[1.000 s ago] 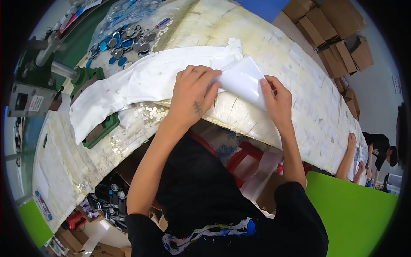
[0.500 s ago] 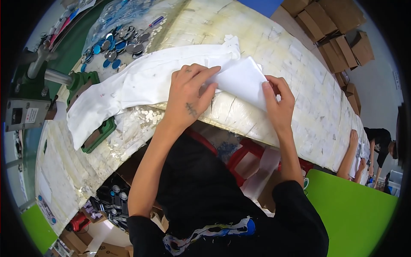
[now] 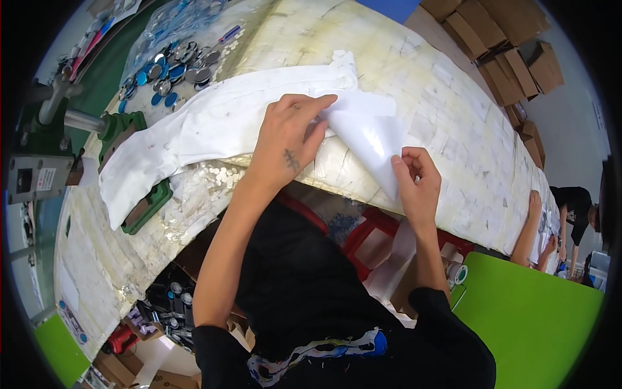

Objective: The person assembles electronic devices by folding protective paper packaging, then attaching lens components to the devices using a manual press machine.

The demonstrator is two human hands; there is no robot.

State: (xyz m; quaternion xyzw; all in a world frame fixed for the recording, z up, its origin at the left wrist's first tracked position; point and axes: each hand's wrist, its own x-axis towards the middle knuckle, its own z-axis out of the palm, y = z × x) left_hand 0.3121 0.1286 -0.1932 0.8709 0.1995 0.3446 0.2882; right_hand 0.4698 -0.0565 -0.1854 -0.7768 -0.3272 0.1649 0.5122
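One glossy white flexible sheet (image 3: 370, 139) bends in a curl above the yellowish-white covered table (image 3: 453, 155), beside the right end of a long white cloth (image 3: 227, 113). The right hand (image 3: 418, 183) pinches the sheet's lower corner between thumb and fingers. The left hand (image 3: 289, 137) is at its left edge, thumb and index finger apart; whether its hidden fingers grip anything, I cannot tell. Round blue and silver metal discs (image 3: 172, 72) lie scattered beyond the cloth, near a clear bluish plastic bag (image 3: 170, 27).

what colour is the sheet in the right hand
The sheet is glossy white, seen best in the head view.
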